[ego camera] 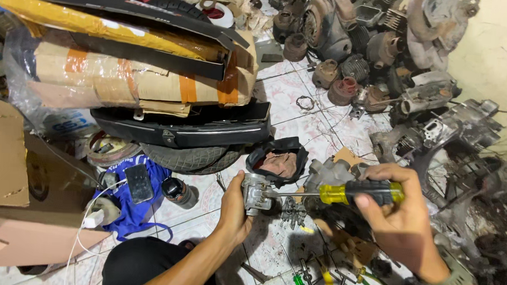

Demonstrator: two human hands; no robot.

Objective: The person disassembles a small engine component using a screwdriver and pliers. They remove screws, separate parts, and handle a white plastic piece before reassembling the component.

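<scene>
Mid-job at frame centre: left hand point(234, 206) grips small metal carburetor point(257, 193), right hand point(394, 215) clenches yellow-black screwdriver point(353, 192), tip on it; screws seemingly not all out.

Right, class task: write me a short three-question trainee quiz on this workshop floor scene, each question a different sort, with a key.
1. True or false: the right hand holds a screwdriver with a yellow and black handle.
2. Which hand grips the small metal engine part? A left, B right, C neither.
3. Fill in: the phone lies on a ____ cloth.

Key: 1 true; 2 A, the left hand; 3 blue.
</scene>
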